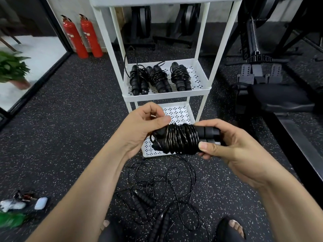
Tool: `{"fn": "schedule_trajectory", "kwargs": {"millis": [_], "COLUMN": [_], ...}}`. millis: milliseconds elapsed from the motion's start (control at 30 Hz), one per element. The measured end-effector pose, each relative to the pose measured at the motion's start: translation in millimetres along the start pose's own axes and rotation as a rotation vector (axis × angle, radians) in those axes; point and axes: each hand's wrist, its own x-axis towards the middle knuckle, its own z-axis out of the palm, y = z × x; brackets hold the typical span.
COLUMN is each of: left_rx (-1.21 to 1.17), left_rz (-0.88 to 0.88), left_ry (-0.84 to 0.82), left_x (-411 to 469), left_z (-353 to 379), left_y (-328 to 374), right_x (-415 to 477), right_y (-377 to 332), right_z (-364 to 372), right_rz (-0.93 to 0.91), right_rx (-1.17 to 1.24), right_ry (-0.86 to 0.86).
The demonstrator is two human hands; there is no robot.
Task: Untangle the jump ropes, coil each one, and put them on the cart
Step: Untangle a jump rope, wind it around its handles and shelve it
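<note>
The top of the white cart is getting cut off by the edge, and the hands are hiding part of its bottom shelf. A green plant and some small things in the bottom left corner are looking too blurry to name.

Three wound-up ropes are lying side by side on the middle shelf. A fourth rope, wound up too, is sitting in the hands, in front of the bottom shelf. A rope tangle is lying on the floor below, with two pairs of handles showing. I cannot tell how many ropes are in it. Two red fire extinguishers are standing by the wall.

The right hand is gripping the fourth rope by its two handles, with its thumb pressing on the coils. The left hand is touching the other end with curled fingers. I cannot tell if it is pinching the cord.
</note>
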Motion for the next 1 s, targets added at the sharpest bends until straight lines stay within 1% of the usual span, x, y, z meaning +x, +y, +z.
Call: {"fn": "schedule_trajectory", "kwargs": {"millis": [100, 167, 300, 367, 467, 567, 633, 700, 767, 833, 867, 933, 1000], "left_rx": [-0.001, -0.043, -0.127, -0.146, -0.125, -0.143, -0.163, -0.145, -0.117, -0.136, -0.168, -0.219, -0.224], "left_rz": [-0.007, -0.013, -0.010, 0.014, 0.040, 0.046, 0.082, 0.129, 0.154, 0.176, 0.189, 0.195, 0.179], "left_ry": [0.019, 0.035, 0.091, 0.140, 0.179, 0.166, 0.108, 0.047, 0.044, 0.103, 0.141, 0.191, 0.210], "left_x": [-0.1, 0.5, 1.3, 1.9, 5.4, 6.8, 7.2, 8.3, 10.0, 13.4, 15.2, 20.7, 27.3], "left_z": [1.0, 1.5, 11.9, 16.8, 19.2, 23.4, 23.8, 21.9, 24.1, 29.4, 31.7, 35.4, 37.5], "left_y": [0.0, -0.5, -2.2, -3.9, -9.9, -15.0, -17.1, -20.2, -20.6, -18.3, -17.0, -14.4, -11.1], "right_x": [-0.3, 0.2, 2.7, 3.9, 7.3, 11.7, 14.0, 16.8, 19.4, 21.2, 21.0, 22.2, 26.3], "right_y": [-0.9, -1.4, 6.5, 9.8, 12.4, 13.2, 12.1, 10.1, 8.7, 8.2, 7.4, 4.2, 2.3], "right_z": [-0.4, 0.9, 1.3, 3.4, 5.7, 8.8, 13.2, 18.7, 22.4, 26.2, 28.6, 33.3, 37.2], "right_rz": [0.030, 0.062, 0.178, 0.241, 0.328, 0.397, 0.427, 0.424, 0.422, 0.429, 0.436, 0.450, 0.431], "right_rx": [0.061, 0.131, 0.372, 0.479, 0.651, 0.918, 1.082, 1.202, 1.269, 1.268, 1.230, 1.033, 0.748], "right_ry": [-0.006, -0.022, -0.017, 0.027, 0.149, 0.179, 0.166, 0.182, 0.218, 0.216, 0.204, 0.210, 0.245]}}
